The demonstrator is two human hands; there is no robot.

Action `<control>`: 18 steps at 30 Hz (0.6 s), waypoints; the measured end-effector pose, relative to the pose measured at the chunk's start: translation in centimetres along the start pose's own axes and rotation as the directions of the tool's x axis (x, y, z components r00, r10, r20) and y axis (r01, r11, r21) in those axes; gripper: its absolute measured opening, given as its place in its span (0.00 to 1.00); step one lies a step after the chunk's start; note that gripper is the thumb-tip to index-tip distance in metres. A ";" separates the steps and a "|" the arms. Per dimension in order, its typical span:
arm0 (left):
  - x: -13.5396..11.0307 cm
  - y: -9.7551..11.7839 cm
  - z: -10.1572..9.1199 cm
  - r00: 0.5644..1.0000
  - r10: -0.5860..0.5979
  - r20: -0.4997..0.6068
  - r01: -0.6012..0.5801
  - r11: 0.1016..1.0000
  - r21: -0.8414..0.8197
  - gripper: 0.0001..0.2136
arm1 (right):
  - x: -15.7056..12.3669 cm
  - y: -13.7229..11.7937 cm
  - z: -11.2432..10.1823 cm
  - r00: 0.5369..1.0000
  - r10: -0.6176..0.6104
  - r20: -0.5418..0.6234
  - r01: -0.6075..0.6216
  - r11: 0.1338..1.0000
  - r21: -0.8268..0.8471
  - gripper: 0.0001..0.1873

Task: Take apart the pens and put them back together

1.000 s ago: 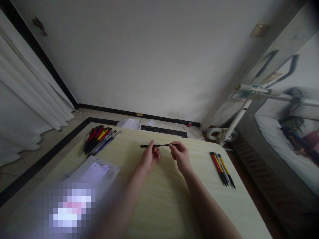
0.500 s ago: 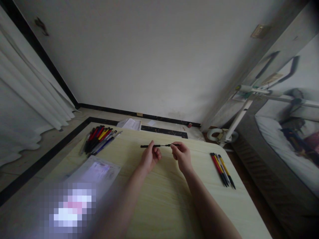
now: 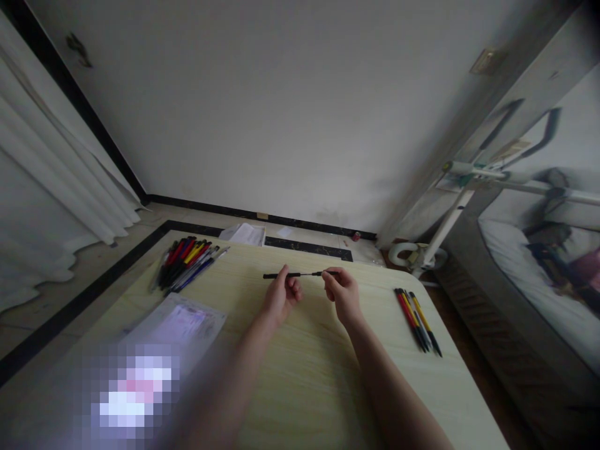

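My left hand (image 3: 282, 295) is closed on the black barrel (image 3: 270, 275) of a pen, held level above the far part of the table. My right hand (image 3: 345, 294) pinches the pen's other dark section (image 3: 317, 273), part of which its fingers hide. Between the two sections a thin pale rod (image 3: 306, 274) shows. To the right of my right hand, several red, yellow, grey and black pens (image 3: 419, 320) lie side by side. A loose heap of mixed pens (image 3: 187, 262) is at the table's far left corner.
A lit screen, partly blurred out, lies on a pale sheet (image 3: 206, 312) at the left of the wooden table (image 3: 300, 387). White papers (image 3: 246, 234) sit beyond the far edge. A white metal frame (image 3: 443, 234) and a sofa (image 3: 497, 300) stand to the right.
The gap between the pen's two dark sections looks very slightly wider. Both hands keep their hold and have barely moved.
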State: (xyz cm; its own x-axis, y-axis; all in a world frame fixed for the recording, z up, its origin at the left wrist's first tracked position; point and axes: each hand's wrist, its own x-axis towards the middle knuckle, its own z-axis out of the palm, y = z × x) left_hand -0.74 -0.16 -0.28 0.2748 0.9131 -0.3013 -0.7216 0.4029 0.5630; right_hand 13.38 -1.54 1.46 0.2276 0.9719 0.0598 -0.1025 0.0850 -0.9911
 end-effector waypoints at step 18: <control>0.3 0.0 -0.4 1.000 -0.015 0.010 0.016 0.999 -0.028 0.18 | 0.2 0.1 -0.3 1.000 0.017 0.000 -0.017 1.000 0.025 0.13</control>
State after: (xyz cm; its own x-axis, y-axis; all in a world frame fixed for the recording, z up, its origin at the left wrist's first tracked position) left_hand -0.88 0.06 -0.64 0.2921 0.9074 -0.3022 -0.7349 0.4151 0.5362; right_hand 13.67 -1.39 1.31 0.2262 0.9731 0.0433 -0.1306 0.0743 -0.9886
